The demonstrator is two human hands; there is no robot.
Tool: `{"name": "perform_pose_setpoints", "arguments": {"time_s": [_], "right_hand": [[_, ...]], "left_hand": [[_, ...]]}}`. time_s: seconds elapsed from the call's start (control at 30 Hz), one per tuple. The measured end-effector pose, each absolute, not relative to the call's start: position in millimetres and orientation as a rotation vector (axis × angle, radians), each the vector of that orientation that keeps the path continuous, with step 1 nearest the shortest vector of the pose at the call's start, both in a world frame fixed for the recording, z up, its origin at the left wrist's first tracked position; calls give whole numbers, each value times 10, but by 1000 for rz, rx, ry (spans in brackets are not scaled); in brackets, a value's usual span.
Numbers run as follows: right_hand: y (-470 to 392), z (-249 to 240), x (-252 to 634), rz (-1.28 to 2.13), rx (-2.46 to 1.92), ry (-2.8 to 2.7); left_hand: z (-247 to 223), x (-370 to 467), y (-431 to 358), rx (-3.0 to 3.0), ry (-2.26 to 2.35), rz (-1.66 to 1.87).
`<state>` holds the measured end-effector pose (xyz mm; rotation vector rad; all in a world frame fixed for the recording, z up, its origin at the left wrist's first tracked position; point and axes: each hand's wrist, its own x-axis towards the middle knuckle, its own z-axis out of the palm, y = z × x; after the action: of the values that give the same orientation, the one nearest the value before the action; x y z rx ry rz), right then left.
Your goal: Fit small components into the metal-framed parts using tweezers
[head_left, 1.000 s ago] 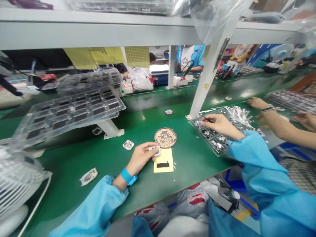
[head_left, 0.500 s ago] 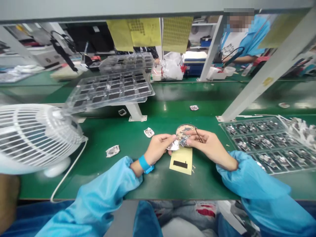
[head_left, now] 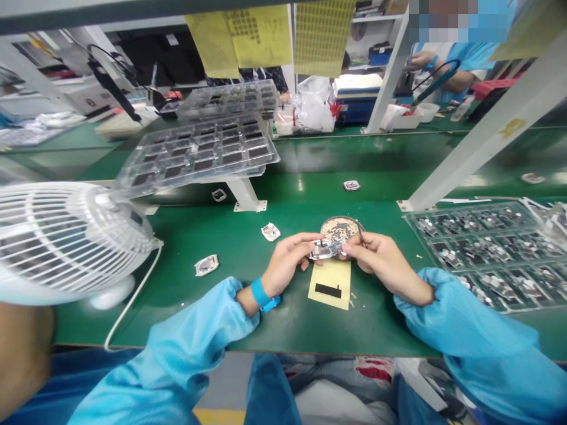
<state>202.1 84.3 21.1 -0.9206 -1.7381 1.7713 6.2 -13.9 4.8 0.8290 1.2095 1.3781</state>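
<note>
Between its thumb and fingers my left hand (head_left: 287,260) grips a small white casing (head_left: 319,251). My right hand (head_left: 383,260) pinches a small electronic part (head_left: 339,248) against the casing's right side, and thin dark tweezers (head_left: 362,235) lie in the same hand. Behind both hands sits a round dish (head_left: 339,224) full of tiny pieces, partly hidden by the fingers. Just in front of them is a yellow paper (head_left: 332,300) with a black strip (head_left: 328,290) on it.
White casings (head_left: 270,232) (head_left: 207,265) lie to the left, near a white fan (head_left: 66,242). A clear tray of parts (head_left: 478,254) is at the right. Black-filled trays (head_left: 199,156) stand on a raised shelf. A person in blue (head_left: 460,71) is across the bench.
The electronic part in my right hand has moved left onto the casing in my left hand. The view has shifted slightly, and the person across has raised a hand.
</note>
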Motion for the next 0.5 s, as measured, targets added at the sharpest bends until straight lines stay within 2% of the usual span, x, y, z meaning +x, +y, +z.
{"name": "perform_pose_setpoints", "arguments": {"time_s": [0.27, 0.5], "right_hand": [[771, 245, 1969, 1640, -884, -1957], [805, 175, 2012, 1639, -881, -1755]], "left_hand": [[133, 147, -174, 899, 1183, 1379], [138, 148, -182, 903, 1144, 1402]]}}
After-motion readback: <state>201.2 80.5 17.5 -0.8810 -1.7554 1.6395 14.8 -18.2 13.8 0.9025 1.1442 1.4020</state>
